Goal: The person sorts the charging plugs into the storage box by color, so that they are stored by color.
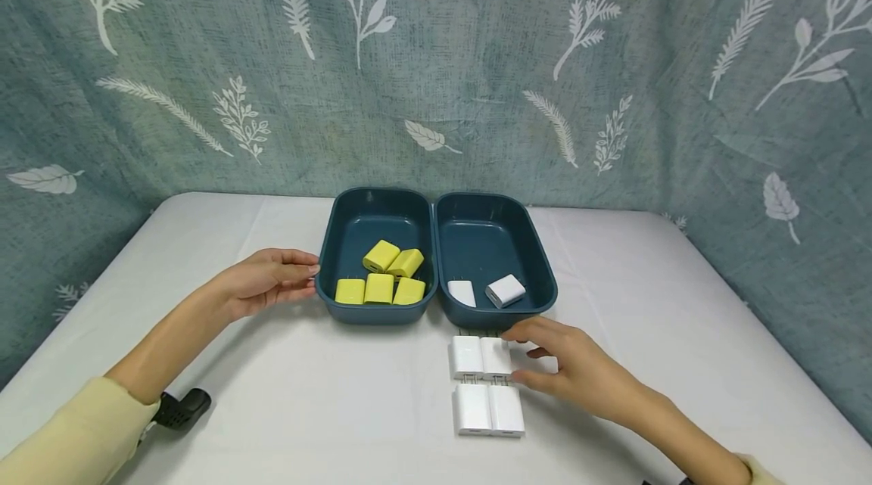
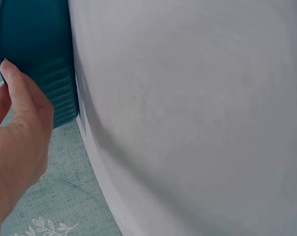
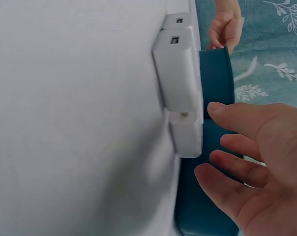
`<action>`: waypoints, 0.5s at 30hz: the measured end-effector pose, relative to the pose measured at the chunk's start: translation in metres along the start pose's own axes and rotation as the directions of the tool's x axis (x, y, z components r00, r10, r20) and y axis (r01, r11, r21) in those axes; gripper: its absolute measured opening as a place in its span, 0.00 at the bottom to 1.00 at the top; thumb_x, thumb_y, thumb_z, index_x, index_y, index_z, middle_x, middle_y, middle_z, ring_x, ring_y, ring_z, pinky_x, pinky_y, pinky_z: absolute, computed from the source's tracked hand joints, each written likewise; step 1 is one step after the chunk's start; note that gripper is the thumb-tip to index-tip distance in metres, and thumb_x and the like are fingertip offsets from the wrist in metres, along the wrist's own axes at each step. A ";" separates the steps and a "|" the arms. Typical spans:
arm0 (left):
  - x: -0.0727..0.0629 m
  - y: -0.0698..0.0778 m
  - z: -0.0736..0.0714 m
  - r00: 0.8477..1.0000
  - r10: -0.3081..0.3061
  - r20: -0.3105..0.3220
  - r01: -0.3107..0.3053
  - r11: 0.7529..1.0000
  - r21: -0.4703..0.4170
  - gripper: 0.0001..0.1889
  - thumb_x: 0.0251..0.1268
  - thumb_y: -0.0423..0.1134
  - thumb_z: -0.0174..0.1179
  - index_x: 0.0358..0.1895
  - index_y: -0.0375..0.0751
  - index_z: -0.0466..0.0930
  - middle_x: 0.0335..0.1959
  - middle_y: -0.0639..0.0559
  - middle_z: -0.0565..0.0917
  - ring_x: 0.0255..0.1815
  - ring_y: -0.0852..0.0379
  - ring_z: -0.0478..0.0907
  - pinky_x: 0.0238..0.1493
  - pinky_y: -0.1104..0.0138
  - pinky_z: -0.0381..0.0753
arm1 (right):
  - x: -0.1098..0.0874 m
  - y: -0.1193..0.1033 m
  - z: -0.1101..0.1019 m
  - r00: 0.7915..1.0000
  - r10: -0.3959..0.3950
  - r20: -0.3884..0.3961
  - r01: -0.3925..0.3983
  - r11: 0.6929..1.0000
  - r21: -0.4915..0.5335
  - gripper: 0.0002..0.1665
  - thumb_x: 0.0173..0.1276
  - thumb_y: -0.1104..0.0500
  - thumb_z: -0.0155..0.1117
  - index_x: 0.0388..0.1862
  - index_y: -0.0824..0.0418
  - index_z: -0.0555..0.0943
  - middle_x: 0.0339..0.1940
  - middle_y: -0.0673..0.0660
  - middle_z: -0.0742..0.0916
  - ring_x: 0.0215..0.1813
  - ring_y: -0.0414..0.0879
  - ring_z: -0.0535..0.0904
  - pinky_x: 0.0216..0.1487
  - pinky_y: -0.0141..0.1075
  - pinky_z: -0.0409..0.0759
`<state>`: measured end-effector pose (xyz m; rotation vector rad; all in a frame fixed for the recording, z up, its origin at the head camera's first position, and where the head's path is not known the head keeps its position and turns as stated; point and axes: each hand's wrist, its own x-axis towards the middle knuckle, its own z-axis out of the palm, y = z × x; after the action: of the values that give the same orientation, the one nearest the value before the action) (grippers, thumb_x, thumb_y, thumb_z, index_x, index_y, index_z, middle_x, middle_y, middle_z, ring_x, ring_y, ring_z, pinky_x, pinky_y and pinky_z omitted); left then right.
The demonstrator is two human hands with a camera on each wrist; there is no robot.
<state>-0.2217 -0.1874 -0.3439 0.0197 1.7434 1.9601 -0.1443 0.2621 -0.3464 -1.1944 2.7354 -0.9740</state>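
Note:
My left hand (image 1: 269,281) touches the left rim of the left dark teal bin (image 1: 364,315) with its fingertips, which stay outside the bin. In the left wrist view those fingers (image 2: 23,96) meet the bin's edge. Several yellow charger plugs (image 1: 379,288) lie in this bin. My right hand (image 1: 579,364) hovers at the right side of several white charger plugs (image 1: 496,356) standing in two rows on the table. Thumb and fingers are spread, with nothing between them, in the right wrist view. Two more white charger plugs (image 1: 506,291) lie in the right bin (image 1: 497,316).
Both bins stand side by side at the back of the table (image 1: 306,394), which has a white cover. A patterned green curtain (image 1: 422,91) hangs behind and around it. A black strap device (image 1: 182,409) sits on the left wrist.

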 end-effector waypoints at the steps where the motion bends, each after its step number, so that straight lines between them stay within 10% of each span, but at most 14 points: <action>1: 0.000 0.000 0.000 1.000 0.000 -0.001 0.000 1.000 0.003 0.20 0.76 0.29 0.52 0.64 0.22 0.61 0.41 0.47 0.81 0.40 0.58 0.83 0.48 0.68 0.84 | -0.001 0.001 0.002 1.000 0.006 0.003 -0.006 1.000 0.004 0.27 0.59 0.63 0.76 0.57 0.59 0.79 0.54 0.50 0.83 0.53 0.49 0.80 0.47 0.36 0.86; 15: 0.001 0.000 -0.001 1.000 -0.008 0.002 0.008 1.000 -0.015 0.21 0.76 0.29 0.52 0.64 0.23 0.60 0.42 0.47 0.81 0.41 0.58 0.84 0.49 0.68 0.84 | -0.002 0.011 0.017 1.000 -0.014 -0.001 0.014 0.997 0.070 0.23 0.65 0.66 0.71 0.58 0.60 0.78 0.57 0.52 0.79 0.54 0.45 0.79 0.51 0.37 0.85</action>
<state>-0.2228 -0.1883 -0.3443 0.0095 1.7247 1.9675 -0.1466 0.2602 -0.3663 -1.2046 2.6728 -1.0622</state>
